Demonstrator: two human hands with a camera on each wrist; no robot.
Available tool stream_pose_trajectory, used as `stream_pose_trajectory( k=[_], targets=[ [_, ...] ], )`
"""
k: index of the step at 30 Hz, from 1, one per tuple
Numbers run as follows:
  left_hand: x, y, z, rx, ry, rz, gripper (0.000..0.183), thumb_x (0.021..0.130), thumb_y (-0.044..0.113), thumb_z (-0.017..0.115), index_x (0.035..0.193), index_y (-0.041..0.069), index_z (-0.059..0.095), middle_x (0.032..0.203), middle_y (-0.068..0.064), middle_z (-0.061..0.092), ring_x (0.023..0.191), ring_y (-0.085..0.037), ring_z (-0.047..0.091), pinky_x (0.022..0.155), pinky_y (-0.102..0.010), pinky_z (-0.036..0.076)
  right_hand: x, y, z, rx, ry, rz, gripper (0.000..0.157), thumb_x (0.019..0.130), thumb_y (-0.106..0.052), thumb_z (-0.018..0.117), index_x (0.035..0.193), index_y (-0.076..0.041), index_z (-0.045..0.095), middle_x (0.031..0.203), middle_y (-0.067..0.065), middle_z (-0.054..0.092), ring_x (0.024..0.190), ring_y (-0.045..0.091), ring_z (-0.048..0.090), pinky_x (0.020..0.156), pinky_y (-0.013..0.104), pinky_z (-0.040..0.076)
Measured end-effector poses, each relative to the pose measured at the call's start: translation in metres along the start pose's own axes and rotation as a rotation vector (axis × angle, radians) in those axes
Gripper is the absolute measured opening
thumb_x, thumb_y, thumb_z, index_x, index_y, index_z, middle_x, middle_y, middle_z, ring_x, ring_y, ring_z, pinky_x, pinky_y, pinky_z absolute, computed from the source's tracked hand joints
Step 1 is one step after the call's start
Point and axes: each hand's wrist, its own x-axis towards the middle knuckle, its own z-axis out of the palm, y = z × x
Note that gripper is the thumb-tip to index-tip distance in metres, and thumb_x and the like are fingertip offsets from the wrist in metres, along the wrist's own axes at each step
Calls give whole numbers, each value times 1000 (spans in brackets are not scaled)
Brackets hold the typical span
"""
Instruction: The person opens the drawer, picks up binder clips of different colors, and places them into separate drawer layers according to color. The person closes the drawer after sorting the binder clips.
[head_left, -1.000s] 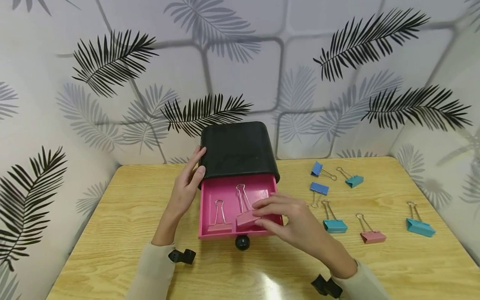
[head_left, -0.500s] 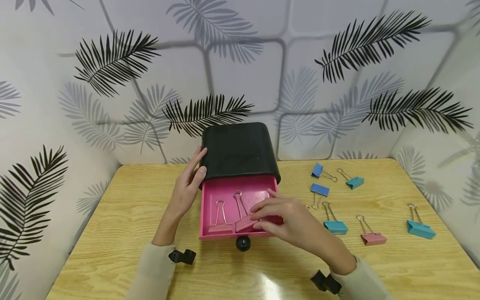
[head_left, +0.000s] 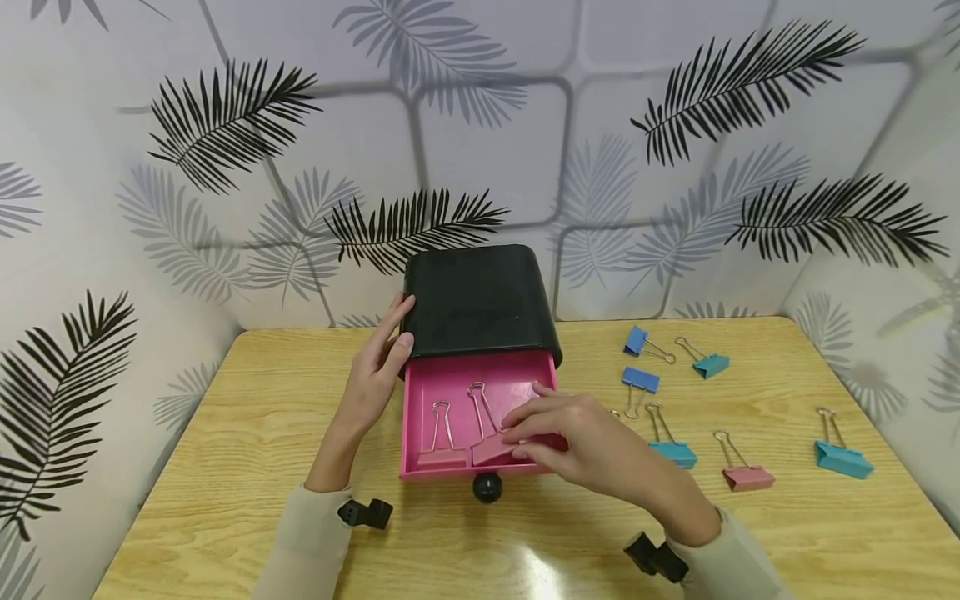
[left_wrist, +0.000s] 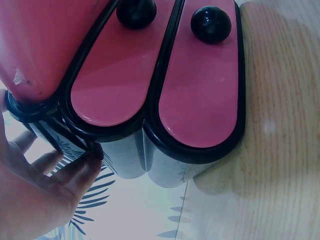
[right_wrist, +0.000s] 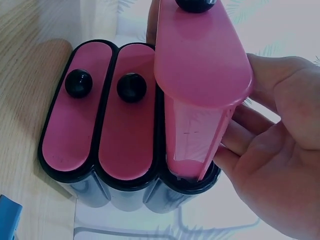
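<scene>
A small black drawer cabinet [head_left: 480,300] stands at the table's back, its pink top drawer [head_left: 517,375] pulled out. My left hand [head_left: 372,367] rests against the cabinet's left side, fingers extended. Over the drawer's right part is my right hand [head_left: 573,433]; its thumb and forefinger pinch the right end of a pink binder clip [head_left: 489,448], which lies slightly tilted in the drawer. Another pink binder clip [head_left: 442,457] sits at the drawer's front left. In the right wrist view the drawer front hides the clips, and my right hand [right_wrist: 280,135] reaches beside the drawer.
On the table's right lie blue binder clips [head_left: 640,379], teal binder clips [head_left: 842,457] and a pink binder clip [head_left: 747,477]. Two closed drawers [left_wrist: 200,90] with black knobs sit below the pulled-out one. A patterned wall covering [head_left: 480,167] rises behind the table.
My right hand has lowered the pink binder clip slightly and turned it, so its right end points farther up. The left hand keeps its place on the cabinet.
</scene>
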Motion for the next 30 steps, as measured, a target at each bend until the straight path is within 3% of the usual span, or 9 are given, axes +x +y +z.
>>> stream_pose_trajectory(
  k=[5, 8, 12, 30],
  targets=[
    [0, -1, 0, 4, -1, -2, 50, 109, 22, 48, 159, 27, 41, 168, 5, 25, 149, -13, 33, 116, -44, 36, 1, -1, -1, 5, -11, 18, 16, 91, -6, 78, 104, -13, 82, 109, -5, 74, 106, 11, 69, 110, 44, 44],
    [0, -1, 0, 6, -1, -1, 50, 109, 22, 47, 159, 26, 41, 168, 5, 25, 149, -14, 33, 116, -44, 36, 1, -2, 0, 1, -3, 22, 15, 91, -8, 78, 104, -14, 81, 109, -6, 75, 103, 10, 69, 99, 37, 53],
    [-1, -1, -1, 8, 3, 1, 50, 109, 22, 48, 159, 27, 41, 168, 6, 25, 149, -13, 33, 116, -44, 37, 3, -3, 2, -1, -5, 28, 15, 91, -9, 78, 105, -14, 81, 109, -6, 75, 101, 9, 70, 85, 31, 57],
    [1, -1, 0, 2, 3, 9, 50, 109, 20, 49, 158, 24, 43, 168, 4, 27, 150, -12, 32, 117, -43, 35, 8, -5, -2, 35, -106, 69, 12, 93, -8, 76, 102, -14, 81, 110, -5, 75, 103, 8, 69, 85, 28, 57]
  ],
)
